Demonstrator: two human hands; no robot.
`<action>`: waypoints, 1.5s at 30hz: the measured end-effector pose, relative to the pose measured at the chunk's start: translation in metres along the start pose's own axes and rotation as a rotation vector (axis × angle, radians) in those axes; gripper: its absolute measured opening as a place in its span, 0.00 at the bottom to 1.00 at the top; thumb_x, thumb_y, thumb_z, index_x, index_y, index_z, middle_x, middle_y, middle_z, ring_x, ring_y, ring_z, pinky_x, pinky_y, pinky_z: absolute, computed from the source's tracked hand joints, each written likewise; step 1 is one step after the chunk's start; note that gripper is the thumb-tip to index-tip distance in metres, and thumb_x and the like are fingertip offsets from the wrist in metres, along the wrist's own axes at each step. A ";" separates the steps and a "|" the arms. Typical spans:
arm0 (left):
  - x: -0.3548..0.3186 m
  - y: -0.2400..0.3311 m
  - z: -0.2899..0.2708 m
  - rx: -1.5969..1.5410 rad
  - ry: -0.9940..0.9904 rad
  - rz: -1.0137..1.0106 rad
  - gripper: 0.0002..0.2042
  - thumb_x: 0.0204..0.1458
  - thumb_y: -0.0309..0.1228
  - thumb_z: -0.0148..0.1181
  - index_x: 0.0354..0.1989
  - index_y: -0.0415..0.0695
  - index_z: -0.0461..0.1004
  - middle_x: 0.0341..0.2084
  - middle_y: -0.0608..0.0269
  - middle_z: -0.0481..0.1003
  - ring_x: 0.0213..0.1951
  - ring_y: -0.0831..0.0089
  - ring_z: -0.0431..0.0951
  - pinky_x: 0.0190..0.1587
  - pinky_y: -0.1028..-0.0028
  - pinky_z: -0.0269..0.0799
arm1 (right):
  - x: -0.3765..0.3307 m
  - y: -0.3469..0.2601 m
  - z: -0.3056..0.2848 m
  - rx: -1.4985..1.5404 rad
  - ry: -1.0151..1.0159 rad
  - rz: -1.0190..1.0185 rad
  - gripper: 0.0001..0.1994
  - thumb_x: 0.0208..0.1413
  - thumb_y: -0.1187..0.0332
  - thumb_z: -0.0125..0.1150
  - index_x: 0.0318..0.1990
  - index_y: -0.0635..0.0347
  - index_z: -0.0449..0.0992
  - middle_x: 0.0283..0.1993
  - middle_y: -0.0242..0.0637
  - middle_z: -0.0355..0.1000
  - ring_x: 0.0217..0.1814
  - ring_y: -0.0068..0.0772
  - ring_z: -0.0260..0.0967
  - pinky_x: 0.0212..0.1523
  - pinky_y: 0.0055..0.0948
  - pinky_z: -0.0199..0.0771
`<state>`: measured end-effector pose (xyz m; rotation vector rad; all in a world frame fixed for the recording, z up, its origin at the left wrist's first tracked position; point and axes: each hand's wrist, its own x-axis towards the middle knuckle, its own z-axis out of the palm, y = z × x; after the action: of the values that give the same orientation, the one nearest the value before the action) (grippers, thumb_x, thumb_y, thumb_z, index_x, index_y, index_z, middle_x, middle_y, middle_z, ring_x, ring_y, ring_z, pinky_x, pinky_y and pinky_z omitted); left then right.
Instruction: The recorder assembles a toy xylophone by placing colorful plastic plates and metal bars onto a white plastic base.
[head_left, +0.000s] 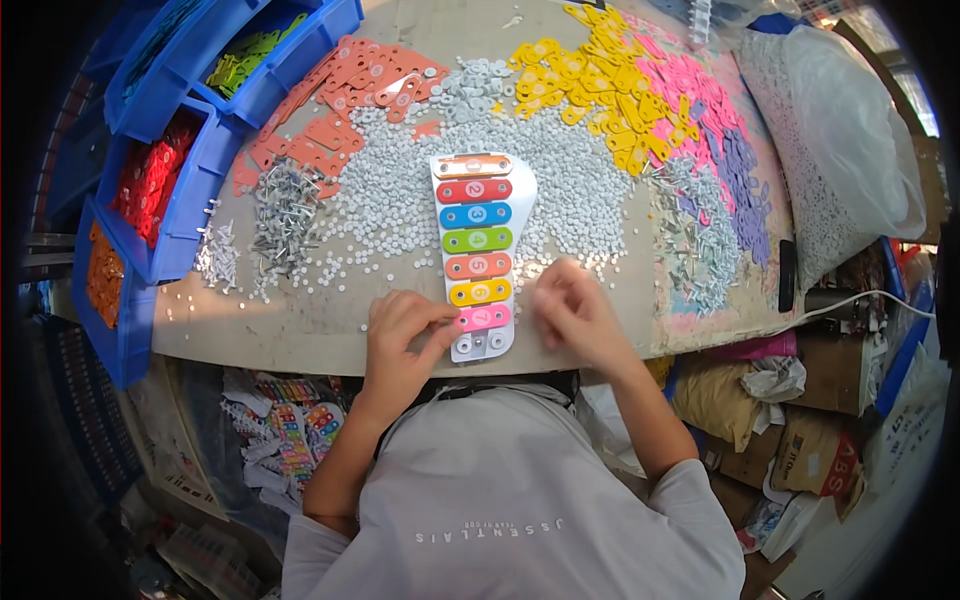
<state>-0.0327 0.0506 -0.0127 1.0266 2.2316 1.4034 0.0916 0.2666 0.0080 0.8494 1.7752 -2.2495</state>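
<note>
grey cloth shirt (540, 455) | left hand (398, 332): fingertips on rounded pink bar (486, 317) | right hand (580, 318): curled | both grips unclear

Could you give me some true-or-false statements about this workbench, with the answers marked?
1. Seven coloured bars sit on the white base. True.
2. The right hand rests on the red bar. False: it is to the right of the base, apart from the bars.
3. The pink bar is the bar nearest the person. True.
4. The loose yellow pieces lie left of the loose salmon pieces. False: they lie to the right.
5. Blue bins stand at the left. True.
</note>
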 end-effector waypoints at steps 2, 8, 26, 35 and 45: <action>-0.001 0.002 0.000 0.074 0.054 0.087 0.10 0.46 0.28 0.73 0.37 0.45 0.81 0.29 0.65 0.73 0.35 0.67 0.72 0.44 0.68 0.61 | 0.005 -0.007 -0.026 -0.376 0.287 -0.261 0.09 0.67 0.66 0.59 0.37 0.60 0.69 0.21 0.22 0.63 0.22 0.12 0.61 0.22 0.17 0.58; 0.009 0.017 0.007 0.309 0.038 0.262 0.10 0.46 0.30 0.72 0.37 0.47 0.82 0.31 0.69 0.70 0.37 0.68 0.71 0.43 0.65 0.61 | 0.015 -0.046 -0.076 -0.360 0.525 -0.472 0.08 0.67 0.68 0.59 0.35 0.61 0.70 0.23 0.22 0.64 0.23 0.11 0.58 0.23 0.18 0.57; 0.003 -0.003 -0.019 -0.261 0.270 -0.169 0.09 0.65 0.29 0.57 0.33 0.37 0.70 0.30 0.63 0.70 0.35 0.76 0.69 0.41 0.76 0.66 | 0.000 0.007 0.028 -0.881 0.208 -0.763 0.09 0.50 0.76 0.70 0.39 0.59 0.79 0.37 0.36 0.72 0.44 0.42 0.70 0.42 0.37 0.71; -0.019 -0.013 -0.009 -0.478 0.235 -0.238 0.08 0.68 0.28 0.53 0.39 0.35 0.71 0.34 0.64 0.73 0.36 0.80 0.73 0.42 0.78 0.69 | 0.000 0.010 0.030 -0.818 0.157 -0.671 0.09 0.52 0.79 0.67 0.41 0.61 0.77 0.39 0.38 0.72 0.44 0.44 0.69 0.45 0.38 0.71; -0.013 -0.012 -0.017 -0.545 0.280 -0.240 0.05 0.66 0.23 0.53 0.42 0.37 0.75 0.31 0.66 0.74 0.36 0.80 0.74 0.41 0.77 0.71 | -0.005 0.011 0.042 -0.803 0.217 -0.573 0.09 0.53 0.80 0.67 0.42 0.64 0.77 0.41 0.41 0.72 0.43 0.41 0.72 0.42 0.35 0.75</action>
<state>-0.0382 0.0271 -0.0168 0.3885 1.8788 1.9718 0.0864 0.2234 0.0072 0.4479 2.9805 -1.4036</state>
